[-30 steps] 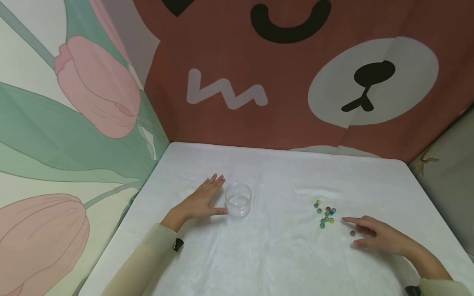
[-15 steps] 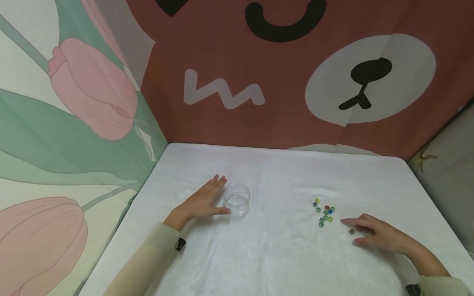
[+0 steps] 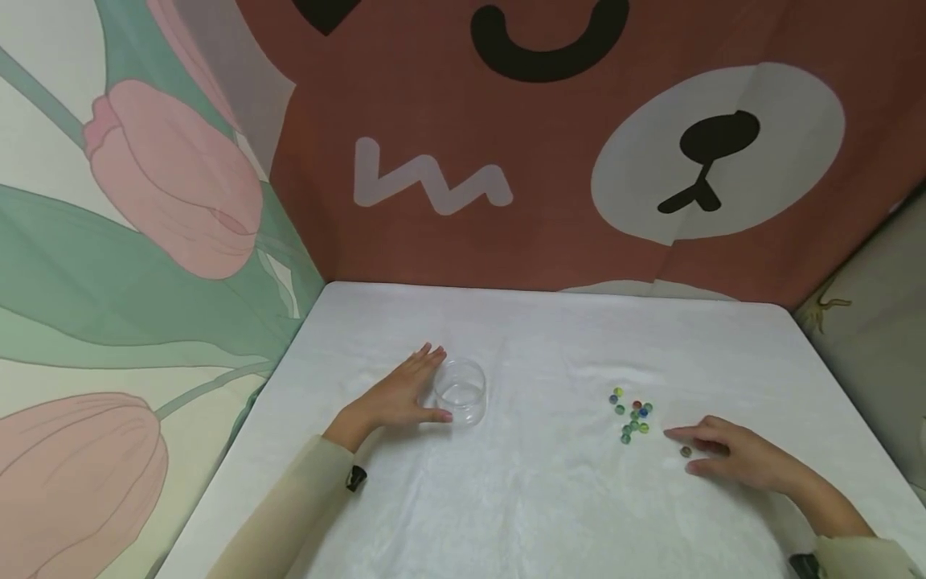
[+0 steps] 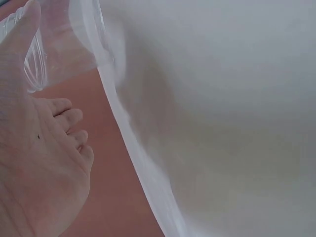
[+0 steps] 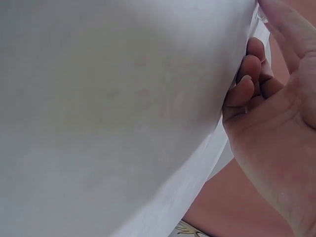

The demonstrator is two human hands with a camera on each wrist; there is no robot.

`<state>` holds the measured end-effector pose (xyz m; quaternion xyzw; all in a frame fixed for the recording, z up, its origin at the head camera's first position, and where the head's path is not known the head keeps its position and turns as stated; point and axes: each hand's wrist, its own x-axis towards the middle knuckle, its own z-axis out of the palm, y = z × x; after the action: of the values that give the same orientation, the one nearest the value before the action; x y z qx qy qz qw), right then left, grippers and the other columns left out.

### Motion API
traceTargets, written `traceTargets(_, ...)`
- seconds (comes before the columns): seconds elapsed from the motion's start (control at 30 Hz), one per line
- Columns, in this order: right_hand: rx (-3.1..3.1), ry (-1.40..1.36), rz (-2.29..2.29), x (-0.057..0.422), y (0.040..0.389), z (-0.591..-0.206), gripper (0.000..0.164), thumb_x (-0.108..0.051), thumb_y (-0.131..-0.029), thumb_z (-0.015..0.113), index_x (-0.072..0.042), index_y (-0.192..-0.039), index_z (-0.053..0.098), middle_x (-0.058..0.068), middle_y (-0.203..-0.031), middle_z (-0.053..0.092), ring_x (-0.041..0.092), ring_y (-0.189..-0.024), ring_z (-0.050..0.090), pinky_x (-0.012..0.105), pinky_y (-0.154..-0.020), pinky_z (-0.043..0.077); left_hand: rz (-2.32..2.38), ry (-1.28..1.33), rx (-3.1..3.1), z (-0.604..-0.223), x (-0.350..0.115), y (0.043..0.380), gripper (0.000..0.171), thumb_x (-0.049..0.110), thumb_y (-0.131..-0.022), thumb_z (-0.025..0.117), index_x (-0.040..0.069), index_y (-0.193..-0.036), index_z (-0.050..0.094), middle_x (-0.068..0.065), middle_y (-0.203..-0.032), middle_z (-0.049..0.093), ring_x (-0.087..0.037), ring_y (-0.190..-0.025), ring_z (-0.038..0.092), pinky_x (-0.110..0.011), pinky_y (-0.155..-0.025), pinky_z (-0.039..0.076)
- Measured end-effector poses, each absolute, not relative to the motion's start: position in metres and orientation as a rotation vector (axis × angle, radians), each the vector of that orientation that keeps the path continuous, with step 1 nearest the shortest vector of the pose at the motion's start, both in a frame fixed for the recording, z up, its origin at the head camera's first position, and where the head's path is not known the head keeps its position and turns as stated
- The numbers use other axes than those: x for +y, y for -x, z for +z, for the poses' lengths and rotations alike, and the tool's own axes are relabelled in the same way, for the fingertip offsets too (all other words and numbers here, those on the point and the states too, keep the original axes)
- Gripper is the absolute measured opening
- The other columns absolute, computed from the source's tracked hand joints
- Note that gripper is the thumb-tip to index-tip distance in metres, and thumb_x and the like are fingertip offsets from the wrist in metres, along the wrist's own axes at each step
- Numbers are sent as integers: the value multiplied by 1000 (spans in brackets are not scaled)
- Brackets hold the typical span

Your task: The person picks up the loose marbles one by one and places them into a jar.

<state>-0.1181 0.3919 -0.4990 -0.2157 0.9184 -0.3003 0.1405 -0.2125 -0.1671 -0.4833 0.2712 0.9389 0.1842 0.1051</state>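
Observation:
A clear plastic jar (image 3: 461, 394) stands upright on the white-covered table, with screw threads showing at its rim in the left wrist view. Beside its left side is my left hand (image 3: 396, 396), fingers extended along the far side and thumb at the near side; firm contact cannot be made out. On the right, a lone brownish marble (image 3: 686, 452) lies between the spread thumb and index finger of my right hand (image 3: 748, 454). That hand's other fingers are bent inward, as the right wrist view shows. Several green, blue, yellow and red marbles (image 3: 634, 426) form a loose cluster left of it.
A white cloth (image 3: 535, 498) with faint creases covers the table. Behind the table hangs a red-brown printed backdrop (image 3: 434, 249), and a tulip-patterned one (image 3: 181, 185) borders the left side. The table's far edge (image 3: 506, 289) meets the backdrop.
My left hand has edged nearer to the jar, its thumb now overlapping the jar's near side. My right thumb and index finger have drawn slightly closer around the lone marble. The view has shifted slightly.

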Motion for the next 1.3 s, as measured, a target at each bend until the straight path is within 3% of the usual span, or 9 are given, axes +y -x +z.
traceTargets(0.27,2698,591,-890,391,117,-500,41,-31,-90,76,-15,-128,72,-15,-90,55,-2,-81,44,19,-67,38,532,-782,2755,-483,-164,214,114,72,-78,72,17,-164,19,2,-170,14,-18,-157,3,-44,-127,13)
traceTargets(0.47,2657,557,-960,391,117,-501,36,-26,-92,75,-10,-125,73,-13,-89,56,-1,-80,45,20,-64,39,532,-759,2725,-481,-163,215,116,73,-77,73,21,-164,18,6,-170,13,-15,-157,2,-45,-126,14)
traceTargets(0.63,2653,518,-948,391,118,-500,36,-26,-92,75,-7,-123,73,-10,-89,57,-1,-79,45,21,-63,41,567,-759,2720,-482,-161,214,117,70,-75,76,19,-164,19,1,-170,15,-19,-157,5,-49,-125,18)
traceTargets(0.83,2698,423,-905,392,118,-500,34,-30,-89,78,-11,-117,76,-10,-87,56,-2,-76,45,21,-62,42,586,-783,2725,-487,-159,214,117,71,-75,76,17,-163,21,-4,-170,18,-21,-157,9,-50,-124,22)
traceTargets(1.3,2799,439,-904,392,116,-503,21,-24,-88,80,-16,-106,78,-14,-86,62,-4,-75,47,21,-62,44,575,-789,2735,-483,-154,212,112,70,-79,73,18,-163,21,3,-169,19,-17,-157,9,-46,-124,22)
